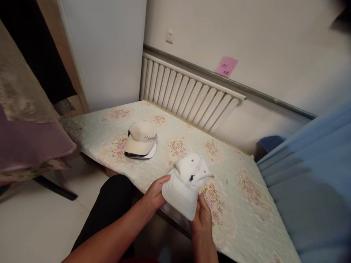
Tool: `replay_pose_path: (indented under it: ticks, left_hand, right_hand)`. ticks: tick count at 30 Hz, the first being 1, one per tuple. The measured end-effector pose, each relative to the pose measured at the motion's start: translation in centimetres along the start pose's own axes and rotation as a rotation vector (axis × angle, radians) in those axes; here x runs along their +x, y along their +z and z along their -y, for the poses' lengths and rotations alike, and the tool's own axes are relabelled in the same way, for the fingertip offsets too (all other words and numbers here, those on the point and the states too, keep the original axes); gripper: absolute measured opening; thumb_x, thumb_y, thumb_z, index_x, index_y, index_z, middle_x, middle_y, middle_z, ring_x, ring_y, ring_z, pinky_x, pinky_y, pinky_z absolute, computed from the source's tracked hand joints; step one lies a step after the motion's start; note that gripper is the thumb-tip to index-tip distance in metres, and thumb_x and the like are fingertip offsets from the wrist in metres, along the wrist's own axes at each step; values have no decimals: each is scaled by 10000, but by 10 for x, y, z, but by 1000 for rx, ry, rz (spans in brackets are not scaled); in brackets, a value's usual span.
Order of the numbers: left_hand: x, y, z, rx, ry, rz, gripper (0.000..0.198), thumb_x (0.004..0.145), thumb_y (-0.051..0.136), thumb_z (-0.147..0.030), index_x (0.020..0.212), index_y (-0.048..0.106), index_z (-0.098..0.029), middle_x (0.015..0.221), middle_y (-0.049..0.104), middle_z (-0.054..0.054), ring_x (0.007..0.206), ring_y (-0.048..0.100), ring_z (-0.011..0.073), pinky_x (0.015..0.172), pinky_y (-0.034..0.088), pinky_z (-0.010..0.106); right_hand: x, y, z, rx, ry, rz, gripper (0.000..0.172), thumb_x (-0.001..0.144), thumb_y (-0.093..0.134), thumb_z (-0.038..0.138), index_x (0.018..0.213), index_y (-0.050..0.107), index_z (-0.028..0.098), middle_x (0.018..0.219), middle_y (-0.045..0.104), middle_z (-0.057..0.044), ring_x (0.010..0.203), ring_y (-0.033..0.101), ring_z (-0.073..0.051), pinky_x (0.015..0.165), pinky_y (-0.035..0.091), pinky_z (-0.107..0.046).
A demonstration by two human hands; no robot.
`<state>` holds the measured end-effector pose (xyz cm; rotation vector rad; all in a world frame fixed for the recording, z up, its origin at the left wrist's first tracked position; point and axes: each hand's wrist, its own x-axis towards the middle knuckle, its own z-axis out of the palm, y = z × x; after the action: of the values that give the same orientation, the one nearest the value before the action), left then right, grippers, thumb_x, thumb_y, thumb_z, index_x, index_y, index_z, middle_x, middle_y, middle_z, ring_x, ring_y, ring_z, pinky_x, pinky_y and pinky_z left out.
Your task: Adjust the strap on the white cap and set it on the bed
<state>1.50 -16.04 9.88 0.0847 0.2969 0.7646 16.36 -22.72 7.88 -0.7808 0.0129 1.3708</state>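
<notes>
A white cap [189, 175] with a small dark emblem on its front is held above the near edge of the flowered surface, its brim pointing down toward me. My left hand [157, 193] grips the brim's left side, thumb on top. On the brim's right side, my right hand [202, 215] is closed, its fingers partly hidden beneath the cap. Farther left, a stack of caps lies on the surface, a beige cap [141, 137] on top, with dark and white brims [149, 154] showing under it.
The flowered cloth [230, 175] covers a flat surface against a white radiator [186, 93]. A blue curtain [309, 175] hangs at the right. Clothes [30, 135] hang at the left. A pink note [227, 66] is on the wall. My dark-trousered knee [116, 190] is near the front edge.
</notes>
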Motion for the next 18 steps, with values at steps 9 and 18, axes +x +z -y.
replay_pose_path:
  ticks: [9, 18]
  left_hand:
    - [9, -20, -1, 39, 82, -23, 352, 786, 545, -99, 1129, 614, -61, 822, 728, 122, 877, 678, 266, 909, 455, 388]
    - [7, -20, -5, -9, -69, 9, 388, 848, 485, -286, 1084, 633, -16, 872, 720, 165, 971, 645, 296, 947, 411, 413]
  right_hand:
    - [3, -7, -11, -115, -79, 5, 257, 670, 703, 222, 913, 686, 139, 920, 732, -54, 963, 655, -222, 918, 488, -387]
    - [7, -15, -12, -123, -26, 98, 279, 668, 723, 254, 919, 691, 135, 922, 730, -61, 954, 658, -218, 946, 460, -397]
